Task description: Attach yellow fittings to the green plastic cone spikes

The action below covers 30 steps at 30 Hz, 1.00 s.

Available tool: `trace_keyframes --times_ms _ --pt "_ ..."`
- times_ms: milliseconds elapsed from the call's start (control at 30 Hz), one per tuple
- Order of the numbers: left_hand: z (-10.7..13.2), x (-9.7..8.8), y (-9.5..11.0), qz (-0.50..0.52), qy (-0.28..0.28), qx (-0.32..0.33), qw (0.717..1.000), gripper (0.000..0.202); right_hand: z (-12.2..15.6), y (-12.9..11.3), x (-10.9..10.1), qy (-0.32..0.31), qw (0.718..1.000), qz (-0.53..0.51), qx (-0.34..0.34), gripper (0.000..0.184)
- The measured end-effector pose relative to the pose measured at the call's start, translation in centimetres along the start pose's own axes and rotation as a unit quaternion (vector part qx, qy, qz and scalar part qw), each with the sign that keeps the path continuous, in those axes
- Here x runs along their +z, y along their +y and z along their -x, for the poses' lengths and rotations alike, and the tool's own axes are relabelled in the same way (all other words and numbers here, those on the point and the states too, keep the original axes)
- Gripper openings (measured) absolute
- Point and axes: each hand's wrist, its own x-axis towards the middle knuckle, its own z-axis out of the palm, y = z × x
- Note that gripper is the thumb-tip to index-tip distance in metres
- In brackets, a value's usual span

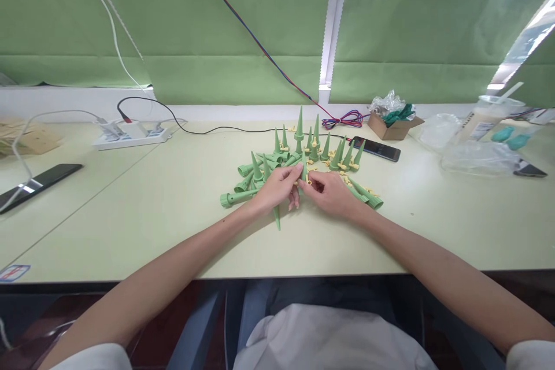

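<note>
My left hand [280,186] is closed in a pinch around a green plastic watering spike [304,169], held point up. My right hand [333,192] meets it from the other side, its fingers pinched at a small yellow valve [309,182] low on the spike. The fingers partly hide where the two parts join. Behind and around both hands are several more green spikes; some stand upright with yellow valves, like the tall one [299,127]. Others lie on their sides, such as the tube-shaped one [237,197] left of my left wrist.
Behind the spikes lies a phone [376,149], near a small cardboard box [392,127] with plastic and green material. A drink cup [481,118] and clear bags stand at right. At left are a power strip [132,137] and a dark device [41,182]. A black cable crosses the table.
</note>
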Motion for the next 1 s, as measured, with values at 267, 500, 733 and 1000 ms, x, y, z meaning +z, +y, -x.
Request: trace_keyframes --times_ms 267,500,733,1000 --pt "-0.1 -0.1 0.2 -0.033 0.033 -0.007 0.999 0.041 -0.2 0.6 0.0 -0.008 1.000 0.001 -0.020 0.044" --pt "0.1 0.0 -0.1 -0.155 0.058 0.057 0.985 0.030 -0.8 0.8 -1.2 0.022 1.000 -0.005 0.009 0.049" --pt "0.5 0.1 -0.2 -0.288 0.070 0.089 0.951 0.024 -1.5 2.6 -1.9 0.101 0.992 0.071 0.037 0.031" --pt "0.0 0.1 -1.2 -0.408 0.024 0.125 0.904 0.012 -1.8 4.4 -1.9 0.026 0.985 0.170 0.008 0.025"
